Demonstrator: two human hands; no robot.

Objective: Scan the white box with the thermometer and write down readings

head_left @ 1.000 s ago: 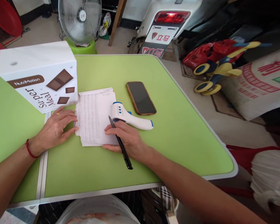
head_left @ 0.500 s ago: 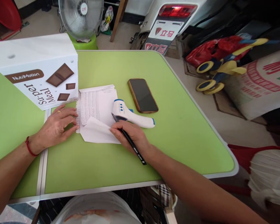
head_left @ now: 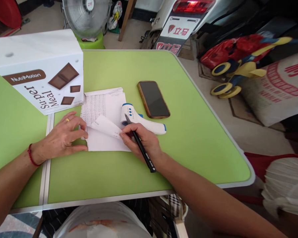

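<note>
Sheets of paper [head_left: 106, 138], the left part covered in handwriting, lie on the green table. One sheet's lower edge is lifted and folded upward. My right hand [head_left: 145, 142] holds a black pen [head_left: 141, 148], tip pointing up and away, while its thumb and finger pinch the folded edge. At the papers' left edge rests my left hand [head_left: 64, 135], its fingers curved, with a gap between thumb and forefinger. A white and blue infrared thermometer [head_left: 149, 125] lies on the right side of the papers, partly behind my right hand.
A phone [head_left: 154, 99] in a brown case lies beyond the thermometer. The large white NutriMotion box [head_left: 39, 49] stands at the left behind the papers. Past the green table [head_left: 201, 148] are a fan [head_left: 86, 16], a scooter's rear [head_left: 178, 29] and a printed sack [head_left: 275, 89].
The sheet's lower edge has been lifted further up, uncovering more of the white page beneath. My left thumb has moved down to the papers' lower left corner. The view has shifted slightly.
</note>
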